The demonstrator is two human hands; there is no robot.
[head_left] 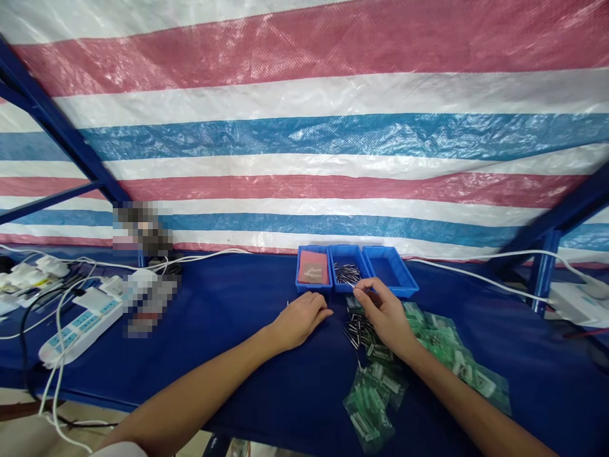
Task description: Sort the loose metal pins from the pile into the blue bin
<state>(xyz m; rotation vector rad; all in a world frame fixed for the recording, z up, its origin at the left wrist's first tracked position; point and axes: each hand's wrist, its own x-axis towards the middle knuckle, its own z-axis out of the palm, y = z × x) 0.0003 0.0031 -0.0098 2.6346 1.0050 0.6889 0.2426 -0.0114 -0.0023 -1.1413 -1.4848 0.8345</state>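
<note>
My right hand (384, 316) is pinched at the near edge of the middle blue bin (337, 289). A thin metal pin shows at its fingertips. That bin holds many dark, slim metal pins (347, 273). Under and beside my right hand lies a loose pile of similar pins (358, 331). My left hand (301, 322) rests on the blue table with its fingers curled down; what they hold, if anything, is hidden. A small thin light bit (286, 306) shows just left of its knuckles. The left bin (314, 289) holds a pinkish-red block with a grey arrow-marked face (313, 273).
A third blue bin (391, 270) stands to the right. Clear packets with green contents (368, 406) lie in front, and more green packets (445, 343) lie under my right forearm. A white power strip (80, 330) with cables sits left. A striped sheet (304, 139) hangs behind.
</note>
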